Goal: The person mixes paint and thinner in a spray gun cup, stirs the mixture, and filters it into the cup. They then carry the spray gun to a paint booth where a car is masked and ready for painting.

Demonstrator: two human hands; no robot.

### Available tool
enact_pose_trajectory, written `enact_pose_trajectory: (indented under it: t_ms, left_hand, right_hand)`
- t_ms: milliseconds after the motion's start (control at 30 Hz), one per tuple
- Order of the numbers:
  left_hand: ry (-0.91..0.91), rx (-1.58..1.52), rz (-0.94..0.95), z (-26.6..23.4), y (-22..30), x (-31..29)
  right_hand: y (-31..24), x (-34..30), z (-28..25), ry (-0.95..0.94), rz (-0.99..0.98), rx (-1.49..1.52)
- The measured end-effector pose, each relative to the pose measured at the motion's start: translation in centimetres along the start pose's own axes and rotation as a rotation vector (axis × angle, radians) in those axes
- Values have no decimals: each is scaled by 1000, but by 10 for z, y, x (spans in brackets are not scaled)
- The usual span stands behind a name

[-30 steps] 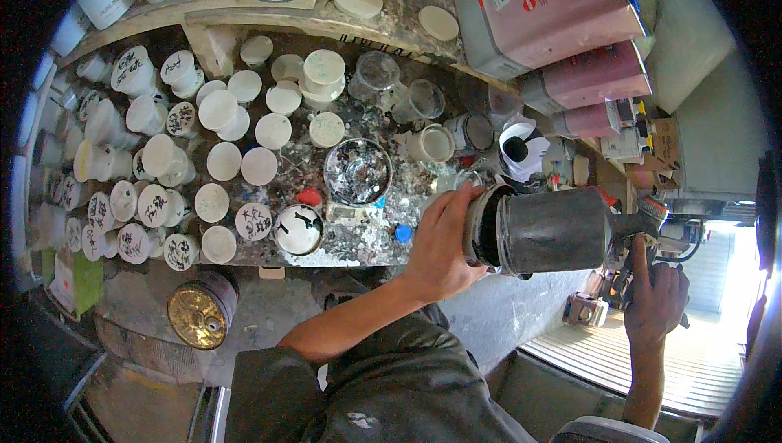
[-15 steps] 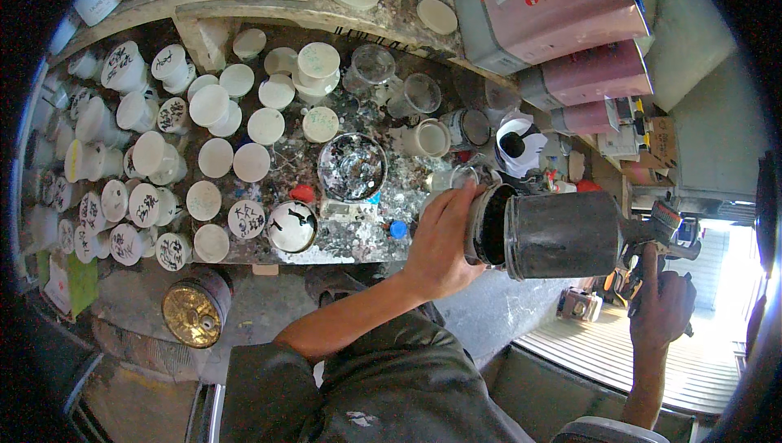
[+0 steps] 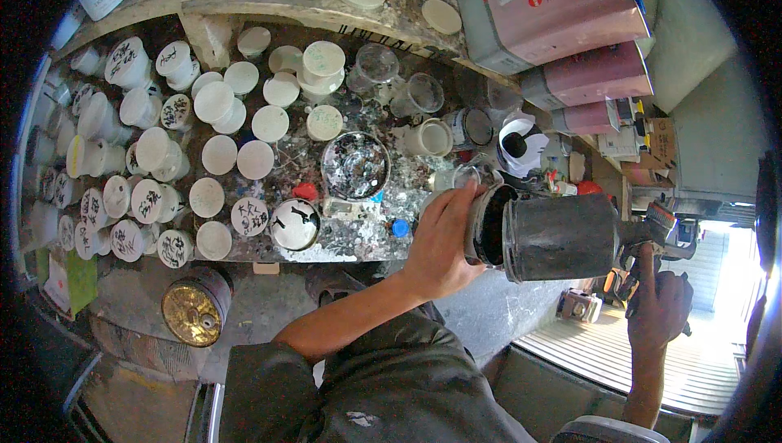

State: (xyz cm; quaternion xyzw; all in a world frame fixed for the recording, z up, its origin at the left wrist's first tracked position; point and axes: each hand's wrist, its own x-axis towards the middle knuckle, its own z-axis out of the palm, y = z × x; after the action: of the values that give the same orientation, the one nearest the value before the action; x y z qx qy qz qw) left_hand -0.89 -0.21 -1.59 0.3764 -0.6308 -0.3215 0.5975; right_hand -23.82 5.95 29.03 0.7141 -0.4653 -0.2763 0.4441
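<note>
My left hand [image 3: 440, 243] is wrapped round an open can [image 3: 494, 227] with a dark inside, tipped on its side. Beside its mouth lies the open end of a dark grey cylindrical cup [image 3: 562, 238], also sideways. The cup is joined to a spray gun [image 3: 639, 239]. My right hand [image 3: 661, 308] is closed round the gun's handle, its index finger stretched up along the gun. The two mouths face each other closely; whether they touch, or anything flows between them, I cannot tell.
Many lidded white tubs [image 3: 213, 102] crowd the bench's left. A paint-stained round container [image 3: 355, 166], a white-topped tub [image 3: 295, 224] and a blue cap [image 3: 400, 228] are nearer. Pink metal cans [image 3: 562, 15] stand on the shelf [image 3: 407, 3]. A gold-topped drum [image 3: 195, 310] is below.
The bench and tubs have shifted slightly right in the picture. The spray gun's cup sits a touch lower and nearer the can. Both hands keep their holds.
</note>
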Motion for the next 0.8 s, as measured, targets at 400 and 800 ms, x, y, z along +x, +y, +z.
enact_pose_trajectory:
  t_ms: [400,800]
  left_hand:
    - [21,-6,-18,-2,0,-5]
    - [-71,-3,-222,-22,-2,-6]
  right_hand:
    - [-9,-1,2,-23,-4,58]
    - [-61,-5,37,-145,137,464]
